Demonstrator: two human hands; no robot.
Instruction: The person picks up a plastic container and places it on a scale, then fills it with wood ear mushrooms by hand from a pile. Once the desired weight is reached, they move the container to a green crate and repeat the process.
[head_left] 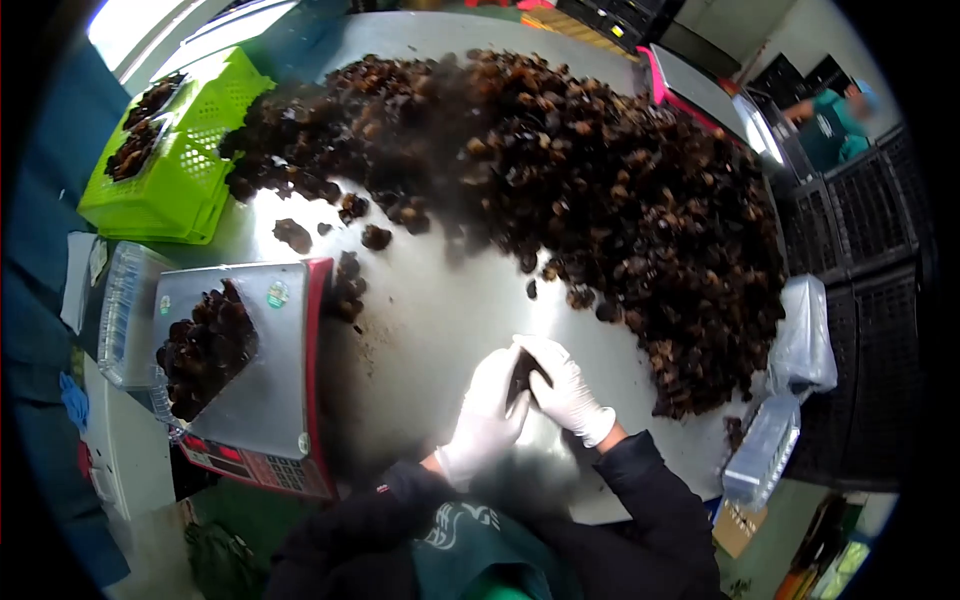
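Note:
My left hand (487, 410) and my right hand (565, 390), both in white gloves, meet over the near middle of the metal table (430, 330). Between them they hold a dark brown piece (522, 372), its lower part covered by the fingers. A large heap of similar dark brown, fungus-like pieces (600, 180) curves across the table beyond and to the right of my hands. To the left, a scale (285, 375) with a red edge carries an open clear plastic tray full of dark pieces (208, 345).
Upside-down-looking green baskets (205, 175) stand back left with two filled trays on top. Empty clear containers (128, 315) lie left of the scale, others (765, 450) at the right edge. Another scale (695, 85) is back right. A person (835, 125) stands beyond black crates (865, 220).

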